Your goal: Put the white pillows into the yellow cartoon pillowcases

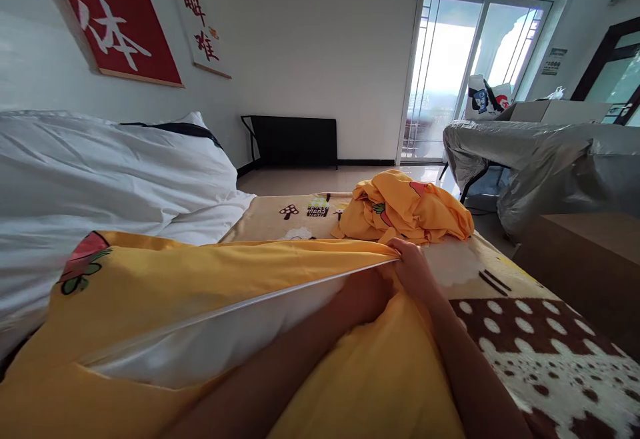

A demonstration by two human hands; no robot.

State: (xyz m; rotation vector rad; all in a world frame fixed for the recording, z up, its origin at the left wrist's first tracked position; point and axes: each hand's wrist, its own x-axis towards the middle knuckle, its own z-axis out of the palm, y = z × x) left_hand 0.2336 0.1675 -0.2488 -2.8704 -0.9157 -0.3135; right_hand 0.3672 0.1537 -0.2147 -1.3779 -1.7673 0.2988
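Along an open edge (pixel 300 286), right hand (pixel 413 267) pinches yellow cover (pixel 165 279).

You have one yellow cover (pixel 165 272); beyond it, one crumpled orange bundle (pixel 415 205) and one black panel (pixel 297 140); above it, two wall hangings (pixel 120 19); right of it, one brown box (pixel 575 272).

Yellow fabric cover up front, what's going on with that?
A person's right hand grips the edge of the yellow fabric cover, while the left hand reaches into its opening, fingers hidden. Beyond, a crumpled orange printed cloth lies on the patterned blanket; white fabric is heaped at the left.
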